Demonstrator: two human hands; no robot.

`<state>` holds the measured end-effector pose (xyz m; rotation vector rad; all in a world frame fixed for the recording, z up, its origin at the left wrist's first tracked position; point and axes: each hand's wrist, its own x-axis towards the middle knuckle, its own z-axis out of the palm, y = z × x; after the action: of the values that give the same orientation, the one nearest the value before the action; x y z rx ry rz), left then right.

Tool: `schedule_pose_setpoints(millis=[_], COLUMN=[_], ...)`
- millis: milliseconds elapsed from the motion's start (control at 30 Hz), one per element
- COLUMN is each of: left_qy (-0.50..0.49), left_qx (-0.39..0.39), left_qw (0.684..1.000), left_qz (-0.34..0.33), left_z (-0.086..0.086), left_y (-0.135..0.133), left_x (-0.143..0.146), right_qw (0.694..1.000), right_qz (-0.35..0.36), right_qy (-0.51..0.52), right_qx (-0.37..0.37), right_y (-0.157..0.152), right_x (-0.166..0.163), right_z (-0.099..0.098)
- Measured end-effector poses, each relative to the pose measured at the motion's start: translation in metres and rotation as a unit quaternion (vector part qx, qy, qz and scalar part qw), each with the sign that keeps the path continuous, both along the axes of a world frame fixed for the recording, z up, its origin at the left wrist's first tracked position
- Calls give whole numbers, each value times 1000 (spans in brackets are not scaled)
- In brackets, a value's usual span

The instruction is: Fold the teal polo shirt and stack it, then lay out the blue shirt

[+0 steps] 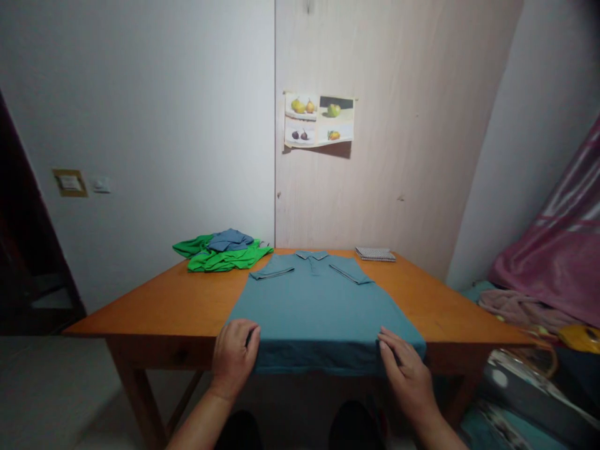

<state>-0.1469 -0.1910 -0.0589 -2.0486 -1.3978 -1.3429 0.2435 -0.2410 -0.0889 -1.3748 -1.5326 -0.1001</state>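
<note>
A teal polo shirt (319, 300) lies flat on the orange wooden table (178, 303), collar toward the wall, hem hanging over the near edge. My left hand (233, 356) rests on the shirt's lower left corner at the table edge, fingers curled onto the fabric. My right hand (407, 369) lies on the lower right corner, fingers stretched forward and flat on the cloth.
A pile of green and blue clothes (220, 251) sits at the table's far left. A small folded patterned cloth (375, 254) lies at the far right. A fruit picture (319, 120) hangs on the wall. Pink fabric and clutter (553, 275) fill the right side.
</note>
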Motion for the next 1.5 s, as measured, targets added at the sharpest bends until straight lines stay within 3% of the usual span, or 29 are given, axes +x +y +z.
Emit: schedule_pose_setpoints(millis=[133, 267, 367, 467, 633, 800, 900, 1167, 1367, 1500], left_qy=[-33, -143, -278, -397, -518, -536, -548, -541, -539, -543], left_qx=[31, -14, -79, -139, -197, -333, -364, -386, -375, -347], left_qw=[998, 988, 955, 906, 832, 759, 728, 713, 721, 738], left_qz=[48, 60, 69, 55, 25, -160, -193, -223, -221, -200], left_z=[-13, -30, -42, -51, -54, -45, -42, -31, -20, -17], left_y=[-10, -14, -12, -9, -12, -34, -48, -77, -90, -90], left_x=[-6, -16, -23, -26, -25, -20, -18, -26, -36, -46], right_qw=[984, 936, 912, 906, 886, 853, 843, 827, 829, 854], right_qz=[-117, -188, -141, -112, -29, 40, 43, 42, 2, -16], right_qy=[136, 282, 361, 378, 419, 470, 487, 514, 512, 486], right_qx=[-18, -92, -131, -153, -197, -224, -224, -225, -225, -182], right_y=[-11, -6, -1, 0, -3, -19, -33, -53, -73, -80], right_x=[19, 44, 53, 52, 49, 43, 40, 55, 59, 67], right_z=[-12, -27, -33, -31, -28, -30, -36, -61, -29, -6])
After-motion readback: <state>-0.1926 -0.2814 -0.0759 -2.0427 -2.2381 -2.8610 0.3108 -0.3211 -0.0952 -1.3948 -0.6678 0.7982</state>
